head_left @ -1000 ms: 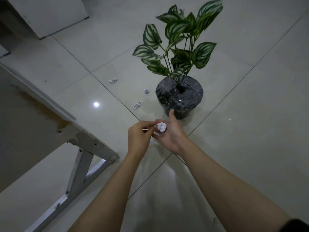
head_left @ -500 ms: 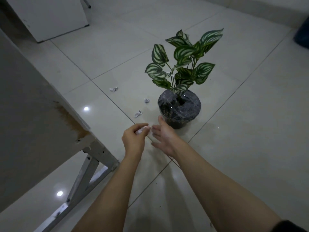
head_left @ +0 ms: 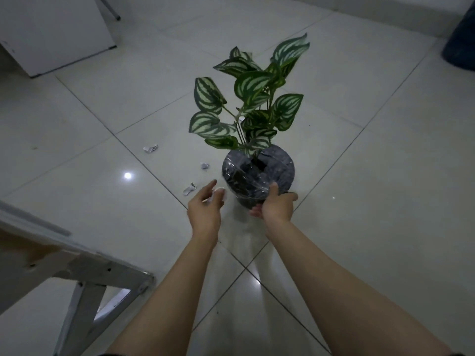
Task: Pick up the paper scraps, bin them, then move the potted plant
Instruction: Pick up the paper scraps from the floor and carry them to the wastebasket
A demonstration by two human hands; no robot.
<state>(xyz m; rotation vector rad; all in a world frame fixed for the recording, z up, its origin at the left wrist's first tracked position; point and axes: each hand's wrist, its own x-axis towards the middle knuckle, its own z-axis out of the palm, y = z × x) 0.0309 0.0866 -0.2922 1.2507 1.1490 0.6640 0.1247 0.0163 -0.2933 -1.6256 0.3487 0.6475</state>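
A potted plant with striped green leaves [head_left: 253, 86] stands on the tiled floor in a dark pot [head_left: 257, 173] wrapped in clear film. My right hand [head_left: 277, 205] grips the pot's near side, thumb up on the rim. My left hand [head_left: 205, 205] hovers just left of the pot with a crumpled white paper ball [head_left: 219, 194] held loosely in its fingertips; the ball is blurred. Three paper scraps lie on the floor to the left of the pot: the nearest scrap [head_left: 189, 188], a small scrap [head_left: 204, 165] and the farthest scrap [head_left: 150, 148].
A table top on a grey metal frame [head_left: 84, 273] fills the lower left. A white cabinet [head_left: 51, 34] stands at the back left. A dark blue container [head_left: 460, 39] is at the far right edge. Open floor tiles spread to the right of the plant.
The paper ball went from my right palm into my left fingers. My right hand then moved forward and closed on the pot. The view lifted slightly.
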